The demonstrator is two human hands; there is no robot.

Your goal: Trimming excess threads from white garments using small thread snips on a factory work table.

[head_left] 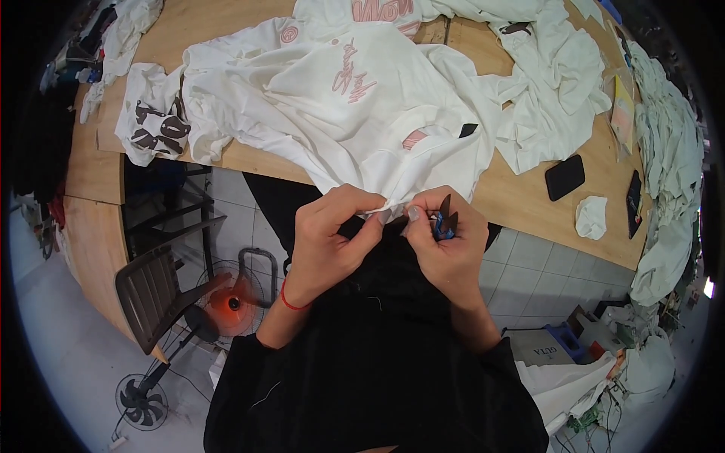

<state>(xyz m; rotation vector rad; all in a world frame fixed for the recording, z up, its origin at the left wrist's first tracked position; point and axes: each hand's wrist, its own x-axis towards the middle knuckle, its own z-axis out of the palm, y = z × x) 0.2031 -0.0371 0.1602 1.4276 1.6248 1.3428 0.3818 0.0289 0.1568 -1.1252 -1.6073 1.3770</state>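
Note:
A white sweatshirt (302,90) with pink lettering lies spread over the table, and its near part hangs past the front edge towards me. My left hand (332,234) is closed, pinching a bit of the white cloth between thumb and fingertips. Close beside it, my right hand (449,241) pinches the same piece of cloth. Thread snips (445,225) with a blue grip and dark blades sit inside the curled fingers of that hand, their tips pointing up and away from the cloth. A small dark label (467,130) shows near the neck opening.
More white garments (559,83) are heaped on the wooden table (521,204). A black phone (565,178) and a white scrap (590,217) lie at right. A brown chair (149,291) and an orange-centred fan (230,303) stand at lower left. Cloth piles (668,151) line the right side.

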